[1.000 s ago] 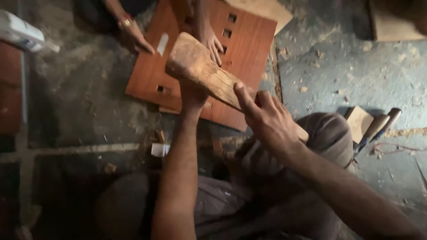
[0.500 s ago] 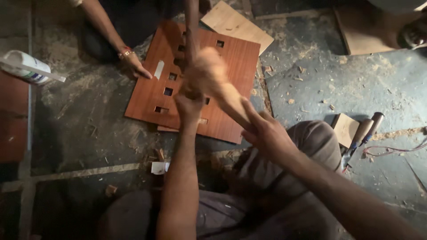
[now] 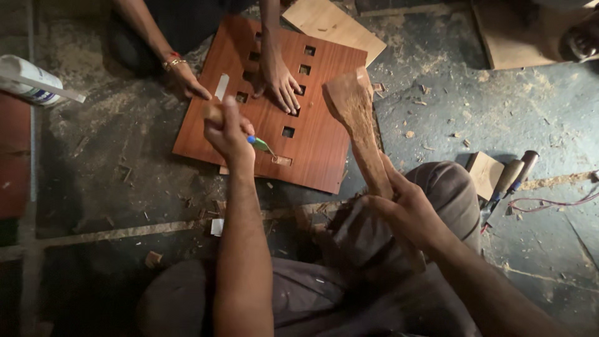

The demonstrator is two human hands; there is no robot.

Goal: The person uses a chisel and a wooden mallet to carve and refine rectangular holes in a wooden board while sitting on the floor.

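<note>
Floor [image 3: 437, 112]: dark grey concrete, dusty, strewn with wood chips [image 3: 409, 133]. Lying flat on it: reddish-brown board [image 3: 318, 143] with rows of square cut-outs; pale plywood sheet [image 3: 334, 24] just beyond it; small wood block [image 3: 485, 173] at right, two chisels [image 3: 513, 181] beside the block; white tube [image 3: 28, 80] at left edge.

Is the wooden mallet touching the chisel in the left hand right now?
Apart. The head view shows the wooden mallet raised right of the chisel, bare board between them.
</note>
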